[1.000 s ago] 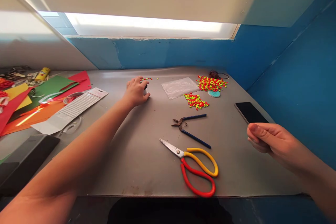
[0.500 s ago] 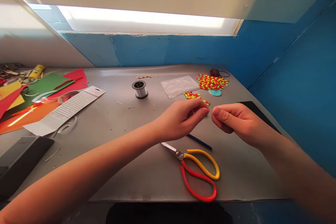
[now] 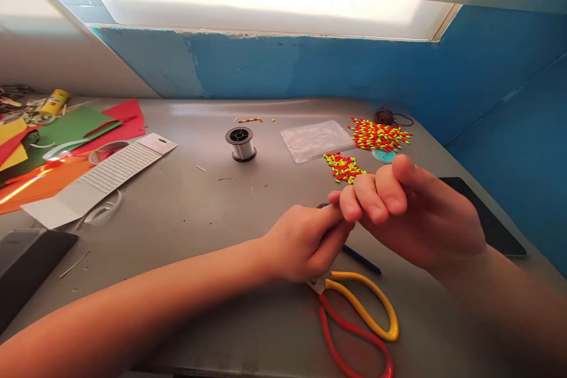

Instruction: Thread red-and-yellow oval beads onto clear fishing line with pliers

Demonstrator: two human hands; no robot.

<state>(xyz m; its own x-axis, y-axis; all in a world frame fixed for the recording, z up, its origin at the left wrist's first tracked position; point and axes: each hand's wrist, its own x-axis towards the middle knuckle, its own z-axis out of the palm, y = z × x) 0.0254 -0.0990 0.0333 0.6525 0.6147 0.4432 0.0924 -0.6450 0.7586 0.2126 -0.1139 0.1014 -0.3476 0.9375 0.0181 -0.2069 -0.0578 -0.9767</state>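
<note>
Over the middle of the table my left hand (image 3: 308,242) is closed in a pinch, thumb pressed to forefinger; whatever is between them is too small or hidden to make out. My right hand (image 3: 420,218) meets the left fingertips, its palm turned up and its fingers curled inward; I cannot make out what they grip. Beneath the hands lie scissors (image 3: 370,301) with one yellow and one red handle, their blades covered by my left hand. A dark blue pen-like stick (image 3: 363,258) rests beside them. Just behind my right fingers is a small pile of red and yellow-green beads (image 3: 343,166).
A spool of clear line (image 3: 242,144) stands mid-table. Farther right are a clear plastic bag (image 3: 316,140), a larger bead pile (image 3: 381,134), a turquoise disc (image 3: 384,156) and dark yarn (image 3: 384,116). Coloured sheets (image 3: 82,130), a white card (image 3: 110,177) and a dark box (image 3: 31,271) occupy the left.
My right hand has rolled palm-up and moved onto the left fingertips, where a small gap was before. My left hand is lower in view. The camera view has shifted slightly.
</note>
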